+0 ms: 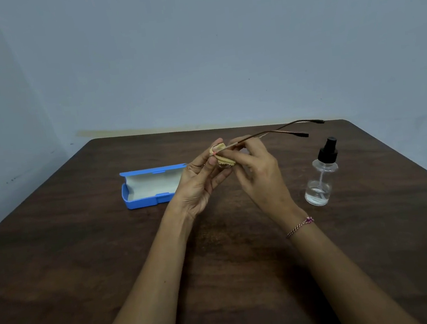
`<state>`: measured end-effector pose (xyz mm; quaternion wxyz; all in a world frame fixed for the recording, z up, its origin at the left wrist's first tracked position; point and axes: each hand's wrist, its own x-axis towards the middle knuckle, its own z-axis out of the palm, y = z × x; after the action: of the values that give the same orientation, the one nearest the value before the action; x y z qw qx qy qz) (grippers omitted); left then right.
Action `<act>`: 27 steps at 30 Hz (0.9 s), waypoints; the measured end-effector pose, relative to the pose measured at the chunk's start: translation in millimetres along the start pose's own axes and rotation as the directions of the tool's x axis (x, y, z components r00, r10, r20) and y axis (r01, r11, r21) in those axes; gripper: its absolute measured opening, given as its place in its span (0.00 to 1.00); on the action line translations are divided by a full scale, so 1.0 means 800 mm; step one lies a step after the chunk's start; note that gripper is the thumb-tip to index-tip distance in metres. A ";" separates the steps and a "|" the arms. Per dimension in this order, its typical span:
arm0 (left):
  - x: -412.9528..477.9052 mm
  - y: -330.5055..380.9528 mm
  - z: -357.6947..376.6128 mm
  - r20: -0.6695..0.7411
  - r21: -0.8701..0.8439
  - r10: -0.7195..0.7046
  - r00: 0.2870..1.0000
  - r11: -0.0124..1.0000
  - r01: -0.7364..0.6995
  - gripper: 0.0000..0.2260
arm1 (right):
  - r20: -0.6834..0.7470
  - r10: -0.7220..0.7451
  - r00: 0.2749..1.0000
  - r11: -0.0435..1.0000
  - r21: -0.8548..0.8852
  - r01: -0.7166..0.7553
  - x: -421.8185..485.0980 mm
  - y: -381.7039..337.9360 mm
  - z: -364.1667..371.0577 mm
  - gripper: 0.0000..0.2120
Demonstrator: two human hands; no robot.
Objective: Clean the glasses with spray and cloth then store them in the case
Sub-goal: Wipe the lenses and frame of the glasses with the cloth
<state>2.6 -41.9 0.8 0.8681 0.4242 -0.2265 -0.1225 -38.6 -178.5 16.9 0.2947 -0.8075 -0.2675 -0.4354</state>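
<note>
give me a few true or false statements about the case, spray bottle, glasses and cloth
1. The case lies open on the table. True.
2. The spray bottle lies on its side. False: it stands upright.
3. The glasses are inside the case. False: the left hand and right hand hold them above the table.
4. The left hand pinches the cloth. True.
5. The bracelet is on the left wrist. False: the right wrist.

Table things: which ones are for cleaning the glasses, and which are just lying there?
For the job: glasses in the right hand; yellow cloth in the left hand; spray bottle; open blue case.
Not part of it: thread bracelet on the right wrist; the table itself.
</note>
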 end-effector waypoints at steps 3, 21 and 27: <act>-0.002 0.002 0.000 0.014 0.000 -0.006 1.000 1.000 0.006 0.27 | -0.020 -0.003 1.000 1.000 0.028 0.003 0.001 0.003 -0.002 0.18; -0.002 0.001 -0.002 0.012 0.110 -0.042 0.999 0.993 0.040 0.29 | -0.014 -0.011 1.000 1.000 -0.009 0.011 0.004 0.001 -0.004 0.21; -0.002 0.000 0.000 0.030 0.185 -0.040 0.999 0.982 0.034 0.32 | -0.041 0.075 0.996 0.996 -0.050 -0.077 0.004 0.009 -0.007 0.22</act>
<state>1.1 -41.1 0.0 0.8188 0.5048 -0.2437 -0.1241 -35.0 -187.0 20.4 0.2950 -0.8157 -0.2195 -0.4465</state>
